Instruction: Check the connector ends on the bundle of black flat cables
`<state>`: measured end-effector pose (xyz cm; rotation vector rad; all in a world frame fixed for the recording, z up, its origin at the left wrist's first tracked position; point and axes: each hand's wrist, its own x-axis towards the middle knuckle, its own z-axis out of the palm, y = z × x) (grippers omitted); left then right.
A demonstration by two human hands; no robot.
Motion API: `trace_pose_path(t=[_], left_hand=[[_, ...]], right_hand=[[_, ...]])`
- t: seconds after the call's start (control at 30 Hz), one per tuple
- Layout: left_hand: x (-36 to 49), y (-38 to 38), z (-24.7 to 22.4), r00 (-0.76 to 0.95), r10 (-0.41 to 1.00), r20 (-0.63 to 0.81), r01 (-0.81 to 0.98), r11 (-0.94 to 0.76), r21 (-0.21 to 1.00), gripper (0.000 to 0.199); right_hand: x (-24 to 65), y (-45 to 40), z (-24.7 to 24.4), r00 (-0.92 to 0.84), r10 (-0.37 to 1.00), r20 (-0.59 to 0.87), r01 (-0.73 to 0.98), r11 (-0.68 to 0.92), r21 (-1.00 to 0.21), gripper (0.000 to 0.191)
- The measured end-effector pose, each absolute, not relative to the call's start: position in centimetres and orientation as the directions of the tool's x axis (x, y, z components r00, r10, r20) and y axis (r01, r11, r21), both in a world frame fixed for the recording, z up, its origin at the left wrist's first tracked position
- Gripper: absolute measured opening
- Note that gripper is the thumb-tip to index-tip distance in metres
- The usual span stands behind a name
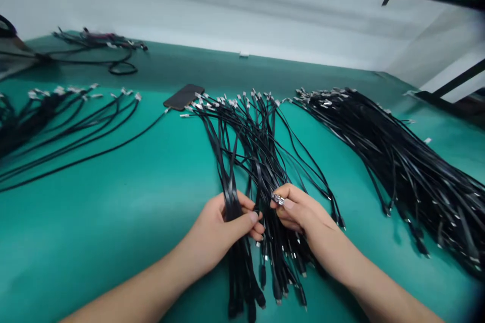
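Observation:
My left hand (223,227) is closed around several flat black cables (232,181), which pass between thumb and palm and hang down toward the near edge. Its thumb and fingertips also pinch a dark cable end. Close by on the right, my right hand (303,209) pinches a small shiny metal connector (278,199) between thumb and forefinger; I cannot make out its exact kind. Under both hands spreads a middle pile of black cables (261,146), with pale plugs at the far end and dark plugs at the near end.
On the green table (132,237), a large black cable bundle (394,156) lies to the right. More cables (76,111) lie on the left, one reaching a dark phone-like slab (185,97). A tangle of wires (102,43) sits at the back left.

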<state>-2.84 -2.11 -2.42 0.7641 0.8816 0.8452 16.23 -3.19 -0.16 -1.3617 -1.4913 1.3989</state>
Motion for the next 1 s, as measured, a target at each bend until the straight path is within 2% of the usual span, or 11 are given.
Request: trace_pose_path(t=[0.17, 0.27, 0.83, 1.0], left_hand=[[-2.8, -2.1, -2.6, 0.347, 0.872, -0.344, -0.301, 0.451, 0.840, 0.025], [-2.7, -2.1, -2.8, 0.333, 0.876, -0.349, -0.298, 0.449, 0.842, 0.023], [-2.5, -1.8, -2.3, 0.327, 0.867, -0.376, -0.301, 0.472, 0.828, 0.017], [-2.4, -1.7, -1.4, 0.327, 0.836, -0.440, -0.274, 0.530, 0.803, 0.018]], right_hand=[[16.0, -3.4, 0.5, -0.253, 0.966, -0.052, 0.506, 0.087, -0.858, 0.018], [15.8, -3.4, 0.5, -0.263, 0.965, -0.018, 0.564, 0.139, -0.814, 0.017], [16.1, -3.9, 0.1, -0.296, 0.952, -0.076, 0.578, 0.115, -0.808, 0.019], [16.0, -3.8, 0.7, -0.311, 0.944, -0.110, 0.596, 0.103, -0.796, 0.021]])
